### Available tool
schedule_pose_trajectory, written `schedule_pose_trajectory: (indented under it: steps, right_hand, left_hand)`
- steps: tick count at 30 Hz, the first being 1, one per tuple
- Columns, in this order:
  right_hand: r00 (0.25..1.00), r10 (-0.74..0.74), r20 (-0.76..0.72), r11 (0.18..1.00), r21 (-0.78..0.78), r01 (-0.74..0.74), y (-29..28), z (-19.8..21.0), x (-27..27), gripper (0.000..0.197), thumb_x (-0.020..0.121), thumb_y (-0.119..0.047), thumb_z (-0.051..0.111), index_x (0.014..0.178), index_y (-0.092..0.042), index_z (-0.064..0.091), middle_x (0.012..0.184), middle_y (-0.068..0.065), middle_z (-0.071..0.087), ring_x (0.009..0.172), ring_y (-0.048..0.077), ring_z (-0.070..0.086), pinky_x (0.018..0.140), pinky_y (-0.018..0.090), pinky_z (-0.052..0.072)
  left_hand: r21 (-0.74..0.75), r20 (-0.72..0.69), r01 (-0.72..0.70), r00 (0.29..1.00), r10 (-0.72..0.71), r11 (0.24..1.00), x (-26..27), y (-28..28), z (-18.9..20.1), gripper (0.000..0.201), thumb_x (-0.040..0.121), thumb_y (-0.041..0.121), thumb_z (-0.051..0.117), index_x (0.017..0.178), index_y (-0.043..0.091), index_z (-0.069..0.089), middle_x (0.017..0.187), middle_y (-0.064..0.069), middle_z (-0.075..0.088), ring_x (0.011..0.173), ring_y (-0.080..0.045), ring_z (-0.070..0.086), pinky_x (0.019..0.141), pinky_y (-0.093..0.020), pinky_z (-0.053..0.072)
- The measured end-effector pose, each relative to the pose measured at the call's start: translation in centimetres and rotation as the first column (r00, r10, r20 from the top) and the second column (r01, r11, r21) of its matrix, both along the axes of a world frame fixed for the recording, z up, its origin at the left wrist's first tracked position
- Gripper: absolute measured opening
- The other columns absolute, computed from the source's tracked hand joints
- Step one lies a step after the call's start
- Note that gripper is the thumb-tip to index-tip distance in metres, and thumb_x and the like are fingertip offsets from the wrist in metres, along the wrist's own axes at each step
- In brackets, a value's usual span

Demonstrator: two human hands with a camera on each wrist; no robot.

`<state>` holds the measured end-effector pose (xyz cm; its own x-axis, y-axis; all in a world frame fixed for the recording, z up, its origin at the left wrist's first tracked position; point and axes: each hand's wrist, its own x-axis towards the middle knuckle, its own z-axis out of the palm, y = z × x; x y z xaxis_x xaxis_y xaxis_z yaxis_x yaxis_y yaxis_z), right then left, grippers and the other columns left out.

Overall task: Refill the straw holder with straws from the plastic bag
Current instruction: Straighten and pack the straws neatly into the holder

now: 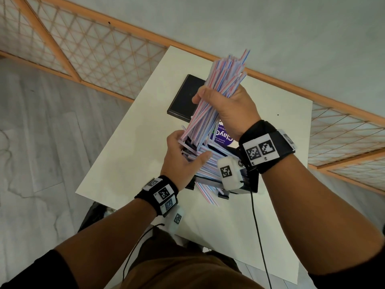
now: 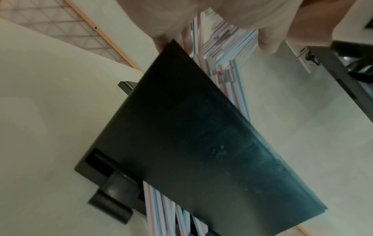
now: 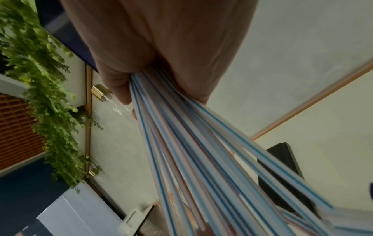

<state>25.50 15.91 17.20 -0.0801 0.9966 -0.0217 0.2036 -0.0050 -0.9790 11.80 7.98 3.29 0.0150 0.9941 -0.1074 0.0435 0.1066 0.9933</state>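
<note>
The table [image 1: 133, 147] is white and lies under both hands; on it, just beyond the right hand, lies a flat black lid [image 1: 185, 97], and below the hands stands the black holder [image 2: 201, 135], open at the top, with straws lying inside it and some ends sticking out at its near side. A purple label [image 1: 224, 136] shows under the right wrist; what it belongs to I cannot tell. The right hand [image 1: 231, 109] is closed in a fist around a thick bundle of striped straws [image 1: 220, 80]; the bundle stands tilted, its lower ends going down into the holder beside the left hand, its upper ends fanning out above the fist. The left hand [image 1: 181, 155] is nearly flat, fingers stretched; they rest on the straws at the holder's top edge, and it grips nothing. The bag is not seen.
</note>
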Motion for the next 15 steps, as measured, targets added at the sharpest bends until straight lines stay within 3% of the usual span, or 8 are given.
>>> schedule_pose_trajectory:
  steps: [3, 6, 8, 10, 12, 14, 15]
  right_hand:
    - [0.994, -0.015, -0.108, 0.999, 0.041, 0.019, -0.3, 1.2, 0.7, 0.020, 0.097, -0.018, 0.066, 0.095, 0.002, 0.071, 0.098, 0.025, 0.072, 0.094, 0.033, 0.070, 0.093, 0.052, 0.057]
    - [0.964, -0.029, -0.266, 0.997, 0.062, 0.047, -0.7, 3.3, 1.5, 0.006, 0.096, -0.010, 0.065, 0.092, -0.007, 0.068, 0.089, 0.023, 0.069, 0.093, 0.039, 0.066, 0.090, 0.058, 0.055]
    - [0.935, -0.011, -0.355, 0.995, 0.092, 0.047, -0.9, 4.6, 2.3, 0.010, 0.097, -0.004, 0.062, 0.089, -0.009, 0.066, 0.084, 0.015, 0.068, 0.092, 0.038, 0.063, 0.090, 0.058, 0.054]
    - [0.923, 0.025, -0.384, 0.991, 0.134, 0.029, -1.1, 5.8, 3.1, 0.013, 0.097, -0.002, 0.061, 0.087, -0.010, 0.065, 0.082, 0.013, 0.067, 0.091, 0.037, 0.061, 0.090, 0.057, 0.053]
    - [0.962, 0.048, -0.268, 0.987, 0.162, -0.004, -1.5, 6.8, 3.8, 0.008, 0.095, -0.006, 0.064, 0.087, -0.006, 0.066, 0.083, 0.013, 0.066, 0.089, 0.034, 0.063, 0.085, 0.051, 0.055]
    - [0.993, 0.043, 0.114, 0.991, 0.123, -0.057, -2.0, 6.9, 4.4, 0.012, 0.090, -0.017, 0.070, 0.085, -0.005, 0.070, 0.084, 0.006, 0.070, 0.084, 0.019, 0.068, 0.077, 0.028, 0.053]
    - [0.949, 0.078, 0.306, 0.993, 0.057, -0.100, -2.4, 6.5, 4.4, 0.012, 0.089, -0.022, 0.073, 0.087, -0.010, 0.073, 0.084, -0.001, 0.072, 0.079, 0.008, 0.068, 0.072, 0.017, 0.049]
  left_hand:
    - [-0.024, -0.035, -0.021, 0.999, 0.020, 0.999, -0.1, 0.5, 0.2, 0.099, 0.075, 0.032, 0.090, 0.148, 0.025, 0.024, 0.140, 0.004, 0.051, 0.112, -0.009, 0.066, 0.088, -0.019, 0.058]
    - [-0.042, -0.034, -0.020, 0.999, 0.019, 0.999, -0.2, 0.9, 0.4, 0.103, 0.081, 0.040, 0.085, 0.157, 0.034, 0.016, 0.151, 0.015, 0.036, 0.130, -0.003, 0.052, 0.090, -0.006, 0.049]
    - [0.003, -0.098, 0.021, 0.995, -0.020, 1.000, -0.2, 1.0, 0.3, 0.089, 0.087, 0.055, 0.071, 0.158, 0.027, 0.026, 0.154, 0.013, 0.038, 0.128, 0.012, 0.046, 0.091, 0.001, 0.043]
    - [0.025, -0.173, 0.057, 0.984, -0.051, 0.998, -0.2, 1.0, 0.1, 0.080, 0.091, 0.069, 0.054, 0.155, 0.023, 0.037, 0.149, 0.016, 0.043, 0.122, 0.023, 0.042, 0.093, 0.001, 0.040]
    - [0.050, -0.262, 0.090, 0.962, -0.074, 0.995, -0.3, 1.0, -0.7, 0.064, 0.097, 0.066, 0.046, 0.144, 0.023, 0.051, 0.152, 0.014, 0.045, 0.125, 0.018, 0.043, 0.104, -0.008, 0.039]
    - [0.054, -0.304, 0.111, 0.948, -0.089, 0.992, -0.5, 1.1, -1.4, 0.043, 0.103, 0.053, 0.045, 0.128, 0.022, 0.060, 0.156, 0.009, 0.044, 0.130, 0.009, 0.043, 0.106, -0.008, 0.035]
    - [0.049, -0.308, 0.102, 0.948, -0.082, 0.994, -0.6, 1.1, -1.6, 0.039, 0.105, 0.049, 0.044, 0.126, 0.021, 0.061, 0.157, 0.007, 0.043, 0.131, 0.006, 0.043, 0.102, -0.001, 0.031]
